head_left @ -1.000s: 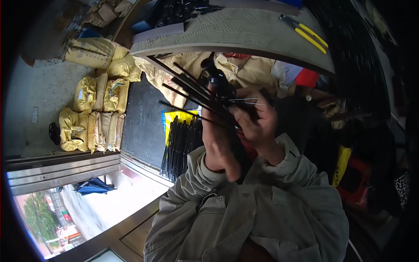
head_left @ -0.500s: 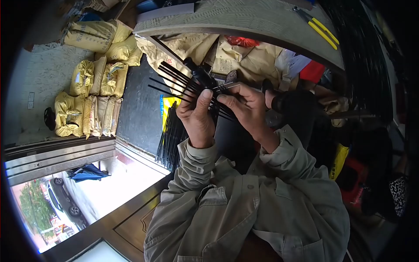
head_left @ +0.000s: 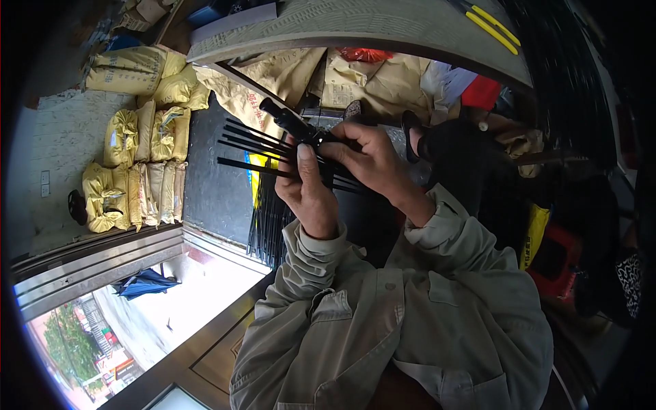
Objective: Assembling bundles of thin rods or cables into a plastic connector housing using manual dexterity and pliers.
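Between my two hands is a black rod frame, like umbrella ribs, with several thin black rods [head_left: 256,143] fanning out to the left. A thick black tube [head_left: 290,123] sticks out of its middle toward the upper left. My left hand [head_left: 311,195] is closed on the frame from below, its thumb pressed upright against the hub and its fingers partly hidden behind the rods. From the right, my right hand [head_left: 369,160] pinches the hub side with thumb and forefinger. The exact spot between those fingertips is hidden. Other rod ends show beneath the right hand.
A bundle of black rods [head_left: 266,222] stands beside my left forearm. Yellow-handled pliers [head_left: 492,31] lie on the grey bench [head_left: 383,31] ahead; more black rods [head_left: 560,89] hang over its right end. Yellow sacks [head_left: 147,137] are stacked at left. Another person's sandalled foot [head_left: 413,137] is beyond my right hand.
The whole view has shifted slightly. The frame has turned a little, its rods now pointing more level to the left. My right fingertips have moved closer to the left thumb. The car outside is gone.
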Motion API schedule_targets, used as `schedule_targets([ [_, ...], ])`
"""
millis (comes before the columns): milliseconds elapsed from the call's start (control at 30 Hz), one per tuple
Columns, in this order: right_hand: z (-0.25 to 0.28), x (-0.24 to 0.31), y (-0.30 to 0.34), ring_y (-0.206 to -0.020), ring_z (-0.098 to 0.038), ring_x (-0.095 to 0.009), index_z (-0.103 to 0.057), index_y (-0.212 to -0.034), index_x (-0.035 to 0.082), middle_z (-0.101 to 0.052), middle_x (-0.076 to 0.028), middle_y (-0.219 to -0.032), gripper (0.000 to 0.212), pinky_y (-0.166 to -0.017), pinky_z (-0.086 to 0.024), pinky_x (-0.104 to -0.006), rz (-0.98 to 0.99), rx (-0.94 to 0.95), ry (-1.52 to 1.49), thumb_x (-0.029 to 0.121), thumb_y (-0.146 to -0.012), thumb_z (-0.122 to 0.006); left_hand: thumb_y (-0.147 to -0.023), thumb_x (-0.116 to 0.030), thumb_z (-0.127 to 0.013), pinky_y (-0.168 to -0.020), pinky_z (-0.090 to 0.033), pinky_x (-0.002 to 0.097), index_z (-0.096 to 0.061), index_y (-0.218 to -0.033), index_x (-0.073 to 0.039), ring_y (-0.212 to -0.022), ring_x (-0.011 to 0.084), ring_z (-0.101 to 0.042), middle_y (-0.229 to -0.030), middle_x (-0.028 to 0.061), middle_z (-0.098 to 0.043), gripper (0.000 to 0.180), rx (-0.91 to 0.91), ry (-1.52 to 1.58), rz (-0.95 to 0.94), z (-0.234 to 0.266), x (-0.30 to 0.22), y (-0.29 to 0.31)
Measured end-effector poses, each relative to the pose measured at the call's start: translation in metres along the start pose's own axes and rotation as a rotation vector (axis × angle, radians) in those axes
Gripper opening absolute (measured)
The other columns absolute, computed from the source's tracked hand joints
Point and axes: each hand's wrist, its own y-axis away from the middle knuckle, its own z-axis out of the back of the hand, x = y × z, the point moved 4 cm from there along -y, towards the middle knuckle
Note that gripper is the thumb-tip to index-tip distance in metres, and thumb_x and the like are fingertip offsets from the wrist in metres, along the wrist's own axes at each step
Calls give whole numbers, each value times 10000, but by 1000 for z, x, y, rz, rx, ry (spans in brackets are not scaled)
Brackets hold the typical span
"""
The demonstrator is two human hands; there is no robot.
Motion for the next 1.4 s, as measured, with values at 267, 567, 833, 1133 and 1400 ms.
schedule_targets([
  [267,-1,-5,1,-653,-495,-40,-578,-833,-15,-561,0,-710,153,-556,-404,-194,61,-214,-63,94,-772,-668,-841,-114,-591,-721,-443,220,-546,-1028,47,-787,104,-544,-900,65,-593,251,37,-93,37,6,2,-13],
  [567,0,-4,5,-636,-484,-25,-601,-773,6,-564,8,-707,119,-547,-393,-190,171,-159,-27,80,-746,-690,-815,-90,-614,-725,-465,250,-553,-988,33,-767,128,-562,-891,79,-598,221,93,102,101,5,3,-13],
  [833,9,-12,-4,-593,-477,-25,-626,-770,1,-574,6,-650,133,-513,-386,-194,-23,-71,-183,97,-730,-708,-838,-122,-594,-739,-465,253,-552,-1011,36,-783,132,-570,-923,96,-604,238,79,36,-20,9,9,-11],
  [1133,4,-8,7,-634,-492,-26,-612,-769,9,-568,3,-711,145,-559,-406,-176,-38,-125,-190,102,-725,-715,-886,-215,-531,-746,-450,261,-528,-1034,23,-811,139,-557,-938,89,-587,281,145,22,3,-7,12,-3],
  [1400,6,-9,14,-672,-518,-49,-597,-780,6,-564,-11,-754,144,-570,-413,-195,126,-159,-160,64,-713,-711,-903,-252,-500,-771,-424,270,-492,-1079,-18,-873,126,-519,-972,62,-549,294,238,170,193,1,19,-7],
])
